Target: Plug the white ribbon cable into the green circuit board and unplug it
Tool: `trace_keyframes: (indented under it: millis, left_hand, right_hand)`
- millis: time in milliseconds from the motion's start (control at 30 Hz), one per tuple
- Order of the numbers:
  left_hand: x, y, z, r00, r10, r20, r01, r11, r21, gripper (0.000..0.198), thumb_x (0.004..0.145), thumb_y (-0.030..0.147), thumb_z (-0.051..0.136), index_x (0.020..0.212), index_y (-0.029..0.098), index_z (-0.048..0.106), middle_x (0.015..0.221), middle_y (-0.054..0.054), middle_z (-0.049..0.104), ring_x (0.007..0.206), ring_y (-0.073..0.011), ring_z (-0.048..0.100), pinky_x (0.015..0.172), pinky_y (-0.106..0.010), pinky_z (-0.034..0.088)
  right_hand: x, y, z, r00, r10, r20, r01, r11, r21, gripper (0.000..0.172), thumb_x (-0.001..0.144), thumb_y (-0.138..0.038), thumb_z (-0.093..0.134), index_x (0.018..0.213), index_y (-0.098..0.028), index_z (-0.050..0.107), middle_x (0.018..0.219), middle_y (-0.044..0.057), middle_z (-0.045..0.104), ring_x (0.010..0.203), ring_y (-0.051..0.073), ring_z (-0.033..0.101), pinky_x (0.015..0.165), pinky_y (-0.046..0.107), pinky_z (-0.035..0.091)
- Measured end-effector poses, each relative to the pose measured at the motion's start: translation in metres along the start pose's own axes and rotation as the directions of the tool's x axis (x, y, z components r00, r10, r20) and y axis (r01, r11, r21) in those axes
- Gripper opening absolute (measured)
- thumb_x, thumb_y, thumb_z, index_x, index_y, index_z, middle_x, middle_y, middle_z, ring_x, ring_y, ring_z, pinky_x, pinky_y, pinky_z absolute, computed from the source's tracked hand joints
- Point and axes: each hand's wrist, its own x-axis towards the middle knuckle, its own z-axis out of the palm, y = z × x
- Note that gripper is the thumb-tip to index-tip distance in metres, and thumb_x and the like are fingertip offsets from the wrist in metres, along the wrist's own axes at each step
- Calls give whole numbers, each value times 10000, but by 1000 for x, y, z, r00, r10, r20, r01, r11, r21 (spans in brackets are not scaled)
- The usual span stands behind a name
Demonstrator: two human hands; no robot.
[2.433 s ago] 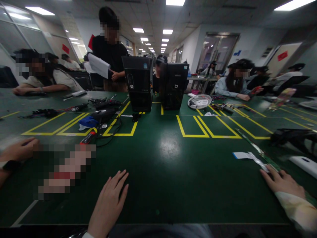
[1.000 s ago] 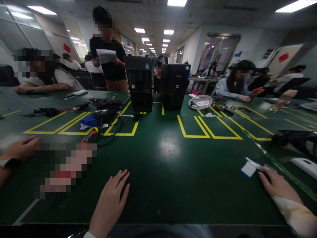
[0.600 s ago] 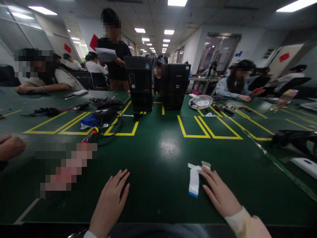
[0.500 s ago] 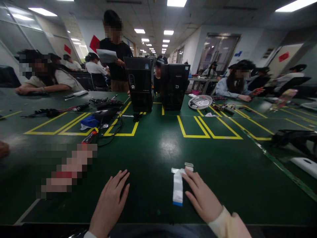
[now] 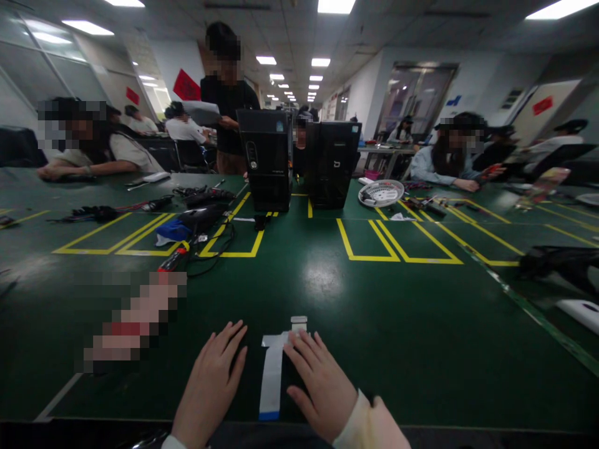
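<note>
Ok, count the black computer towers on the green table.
2: the left tower and the right tower stand side by side, toward the table's far side; more could be hidden behind them.

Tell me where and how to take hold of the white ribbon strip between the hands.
Probably pinch the white ribbon strip by the side edges of its long leg, just above the blue end, coming from the left: that leg is narrow and uncovered on the left hand's side, while the right hand covers part farther up.
</note>
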Motion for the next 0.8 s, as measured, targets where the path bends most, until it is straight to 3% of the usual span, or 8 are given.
trace_keyframes:
  millis: [133,233,300,367,400,533,600,800]
  left_hand:
    - [0,-1,1,1000,5,19,-5,1000,11,429,931,373,383,1300,192,503,1353,-92,540,1273,-237,464,1073,-479,353]
    - [0,-1,0,1000,1,29,-1,1000,10,436,928,385,381,1298,194,508,1355,-88,538,1273,-238,465,1073,-480,355]
    - [0,-1,0,1000,-6,28,5,1000,6,442,925,394,380,1296,193,513,1354,-90,539,1271,-241,467,1073,-482,354]
    - [0,-1,-1,1000,-12,29,12,1000,2,445,925,397,376,1292,190,520,1350,-91,542,1270,-243,469,1072,-483,356]
    - [1,-1,-1,999,-14,29,14,1000,0,446,926,396,373,1292,189,520,1351,-91,542,1269,-243,470,1072,-484,356]
    - [1,1,-1,1000,-20,21,20,1000,2,448,922,398,377,1293,191,519,1355,-89,538,1268,-243,471,1074,-484,354]
    - [1,1,-1,1000,-21,17,21,1000,-1,444,923,395,376,1293,195,519,1353,-85,541,1271,-239,468,1075,-478,353]
    - [1,-1,0,1000,-27,13,27,999,-19,433,916,391,390,1278,201,534,1341,-79,553,1271,-242,469,1079,-479,347]
  right_hand:
    - [-17,39,-13,987,74,-141,-89,991,-104,542,933,-369,381,1446,-207,308,1537,66,156,1413,248,102,1129,518,201]
    - [-52,109,-37,880,350,-321,-414,896,-158,558,924,-408,369,1408,-129,379,1515,132,209,1400,262,166,1118,462,248]
    - [-85,162,-63,689,612,-387,-706,688,-168,616,880,-407,420,1374,-40,408,1482,206,243,1386,307,192,1112,440,249]
    - [-120,207,-92,354,809,-469,-934,327,-141,617,864,-377,412,1334,22,437,1433,266,289,1357,348,242,1096,419,250]
    - [-137,225,-106,261,823,-505,-965,234,-117,621,869,-359,379,1305,80,438,1397,322,293,1336,397,250,1079,459,241]
    - [-190,273,-139,70,795,-603,-997,38,-65,661,902,-371,208,1261,124,458,1331,360,325,1289,454,254,960,544,271]
    - [-205,293,-139,84,801,-592,-995,30,-100,683,908,-421,172,1314,50,454,1378,309,318,1297,416,260,929,530,282]
    - [-227,340,-129,279,806,-522,-950,153,-272,702,894,-474,160,1331,-36,491,1331,255,447,1195,341,455,805,482,376]
